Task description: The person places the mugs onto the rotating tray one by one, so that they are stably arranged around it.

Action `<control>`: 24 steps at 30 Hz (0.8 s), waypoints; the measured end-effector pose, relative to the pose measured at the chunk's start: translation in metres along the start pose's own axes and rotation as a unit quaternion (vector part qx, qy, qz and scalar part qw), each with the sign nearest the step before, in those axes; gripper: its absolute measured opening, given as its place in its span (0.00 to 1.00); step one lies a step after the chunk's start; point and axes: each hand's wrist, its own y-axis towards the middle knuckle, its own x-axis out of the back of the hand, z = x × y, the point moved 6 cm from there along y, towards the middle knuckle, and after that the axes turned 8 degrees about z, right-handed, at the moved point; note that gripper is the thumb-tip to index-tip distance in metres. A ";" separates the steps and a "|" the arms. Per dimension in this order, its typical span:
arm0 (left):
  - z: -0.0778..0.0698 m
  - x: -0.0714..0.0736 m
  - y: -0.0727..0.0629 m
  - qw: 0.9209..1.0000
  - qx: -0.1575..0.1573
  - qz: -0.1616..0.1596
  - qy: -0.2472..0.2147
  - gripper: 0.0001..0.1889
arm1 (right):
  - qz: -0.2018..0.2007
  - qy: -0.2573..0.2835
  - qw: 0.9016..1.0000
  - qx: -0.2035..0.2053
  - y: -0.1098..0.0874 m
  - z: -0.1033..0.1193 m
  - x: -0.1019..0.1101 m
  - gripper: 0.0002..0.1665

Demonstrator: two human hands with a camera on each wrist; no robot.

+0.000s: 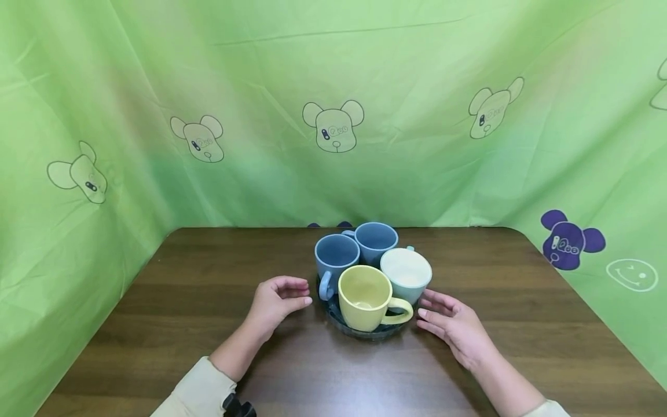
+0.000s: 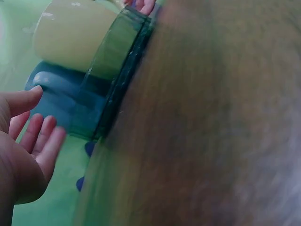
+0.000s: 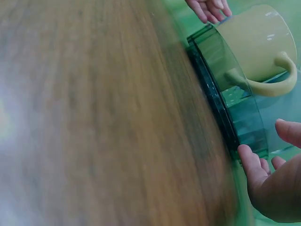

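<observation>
A round, see-through dark green tray (image 1: 348, 331) stands on the table with several mugs in it. The yellow mug (image 1: 363, 315) is at the front, its handle pointing right. Behind it are a blue mug (image 1: 336, 255) on the left, another blue mug (image 1: 376, 237) at the back, and a pale mint mug (image 1: 411, 289), white inside, on the right. My left hand (image 1: 276, 302) is just left of the tray, fingers relaxed and holding nothing. On the other side, my right hand (image 1: 458, 330) has its fingertips at the tray's wall (image 3: 251, 120); contact is hard to tell.
The brown wooden table (image 1: 208, 278) extends around the tray. A green printed cloth (image 1: 260, 69) hangs behind it and along both sides. A black device (image 1: 238, 405) sits at the left sleeve.
</observation>
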 end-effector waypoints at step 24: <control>-0.023 0.060 -0.017 0.995 -0.092 0.026 0.037 0.23 | 0.030 -0.050 0.996 0.075 -0.005 0.023 0.017 0.27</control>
